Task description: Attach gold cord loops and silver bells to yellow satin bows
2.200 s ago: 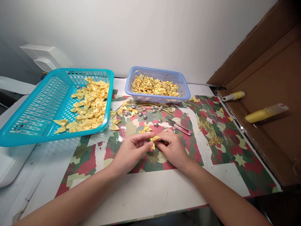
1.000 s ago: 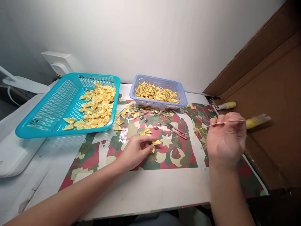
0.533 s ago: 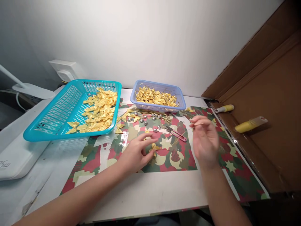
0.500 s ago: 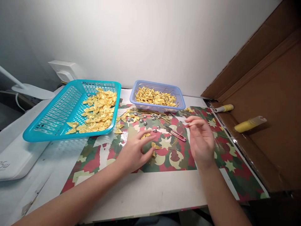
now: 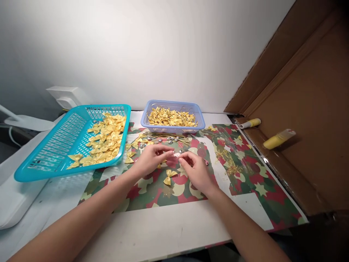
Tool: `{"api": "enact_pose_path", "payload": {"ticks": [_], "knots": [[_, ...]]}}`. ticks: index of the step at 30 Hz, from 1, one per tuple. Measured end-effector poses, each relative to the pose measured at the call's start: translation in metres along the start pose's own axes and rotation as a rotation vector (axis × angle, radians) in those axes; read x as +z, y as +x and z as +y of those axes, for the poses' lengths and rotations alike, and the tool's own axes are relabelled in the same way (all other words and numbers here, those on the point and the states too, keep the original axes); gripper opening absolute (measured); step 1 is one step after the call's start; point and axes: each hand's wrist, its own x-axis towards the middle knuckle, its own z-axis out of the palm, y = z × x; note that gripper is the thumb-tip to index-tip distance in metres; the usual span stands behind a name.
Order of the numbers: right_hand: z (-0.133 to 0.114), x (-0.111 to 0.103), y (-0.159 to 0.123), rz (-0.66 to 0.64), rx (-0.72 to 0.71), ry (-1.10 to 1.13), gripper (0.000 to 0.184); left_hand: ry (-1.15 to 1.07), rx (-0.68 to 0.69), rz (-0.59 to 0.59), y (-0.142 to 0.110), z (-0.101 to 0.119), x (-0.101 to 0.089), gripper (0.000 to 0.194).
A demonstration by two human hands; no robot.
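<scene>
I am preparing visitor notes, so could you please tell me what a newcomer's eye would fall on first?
Probably the large turquoise plastic basket at the left, with glossy yellow fabric bows heaped toward its right side. Next, perhaps, the smaller lavender plastic basket at the back, holding more yellow bows. Centrally, the left hand and right hand nearly meet above a red and green patterned covering.

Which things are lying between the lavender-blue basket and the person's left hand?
Gold cords, several small silver bells and a partly hidden yellow bow lie between the lavender-blue basket and the left hand, seen in the head view.
</scene>
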Motion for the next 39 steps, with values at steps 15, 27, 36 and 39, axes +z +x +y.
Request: {"api": "enact_pose_path", "payload": {"ticks": [15,27,36,39], "knots": [[-0.005,0.006,-0.009,0.029,0.007,0.166,0.015,-0.53,-0.271,-0.031,-0.02,0.009,0.014,0.027],[0.003,0.01,-0.01,-0.11,0.008,0.455,0.018,-0.331,0.12,0.091,-0.022,0.005,0.007,0.006],[-0.007,-0.002,-0.007,0.008,-0.367,0.029,0.005,-0.04,0.279,0.166,-0.031,0.026,0.002,0.01],[-0.011,-0.006,-0.007,0.012,-0.391,0.106,0.008,0.18,0.2,0.233,-0.044,0.027,0.007,0.012]]}}
